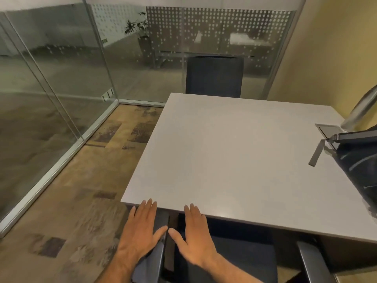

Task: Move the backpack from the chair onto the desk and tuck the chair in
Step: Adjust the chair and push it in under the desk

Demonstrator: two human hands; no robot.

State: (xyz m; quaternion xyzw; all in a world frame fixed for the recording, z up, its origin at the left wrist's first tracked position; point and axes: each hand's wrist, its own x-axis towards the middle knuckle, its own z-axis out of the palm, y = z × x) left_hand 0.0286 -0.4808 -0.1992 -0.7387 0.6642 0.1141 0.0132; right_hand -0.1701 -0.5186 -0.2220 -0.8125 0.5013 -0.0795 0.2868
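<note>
1. Backpack lay on the desk at the right side, dark, cut off by the frame edge; only part of the body, a grey strap hanging from its top corner and a grey top bar showed. Whether it was zipped or what it held could not be told.
2. Recessed cable box sat in the desk top just behind the backpack, lid part open; contents not visible.
3. No readable brand, label or writing on backpack, chair or desk.
4. Left hand was flat, fingers spread wide, palm down over the left armrest of the near chair; gripping nothing.
5. Right hand was flat too, fingers spread, palm down over the front of the chair seat, fingertips at the desk edge; holding nothing. Contact with the seat hard to confirm.
6. Chair seat was bare and dark, front part already under the desk edge; right armrest cut by the bottom frame.
7. Second chair stood at the far side of the desk, only its backrest showing.
8. Blurred metallic shape at the right edge above the backpack could not be identified.
9. Glass partition on the left carried a dot pattern; plant behind it was hazy.
</note>
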